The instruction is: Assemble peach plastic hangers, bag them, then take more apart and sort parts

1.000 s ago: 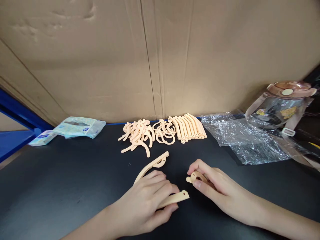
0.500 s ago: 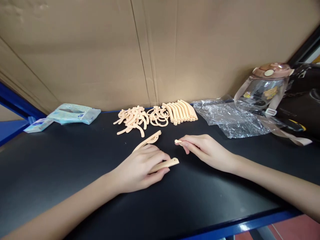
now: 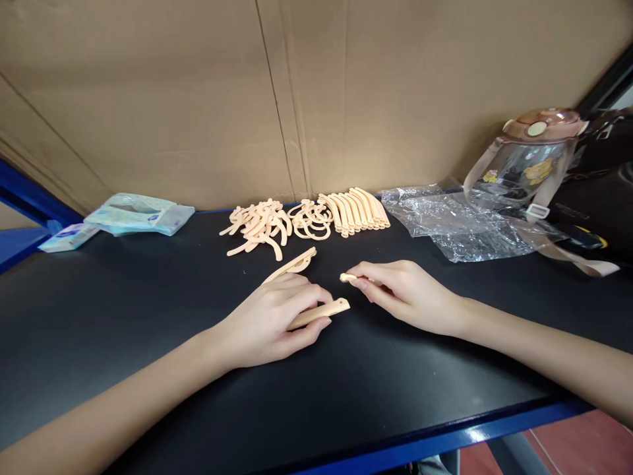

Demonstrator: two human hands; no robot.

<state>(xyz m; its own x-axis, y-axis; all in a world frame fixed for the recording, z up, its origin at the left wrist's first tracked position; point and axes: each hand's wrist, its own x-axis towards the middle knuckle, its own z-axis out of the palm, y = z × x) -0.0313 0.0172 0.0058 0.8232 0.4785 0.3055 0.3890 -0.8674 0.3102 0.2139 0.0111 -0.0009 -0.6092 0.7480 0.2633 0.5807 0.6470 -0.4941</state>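
Note:
My left hand (image 3: 277,316) is closed round a cream plastic bar (image 3: 321,313), whose end with a small hole sticks out past the thumb and forefinger. A second cream length with a curved hook-like part (image 3: 297,262) reaches out beyond the far fingers; my hand covers where the two might join. My right hand (image 3: 415,293) pinches a small cream plastic piece (image 3: 347,278) between thumb and fingertips, most of it hidden. Its tip is just beyond the end of the bar, with a gap between them.
At the back of the black table (image 3: 316,409) lie a heap of curved cream strips (image 3: 260,224), some looped pieces (image 3: 311,220) and a row of cream arms (image 3: 356,211). Clear plastic bags (image 3: 459,224), a strapped bottle (image 3: 529,165) and a dark bag are right; tissue packs (image 3: 141,214) are left.
The view has tipped a little, so everything sits slightly higher. The small piece in my right hand and the bar's end in my left are a bit closer together. Both grips stay the same.

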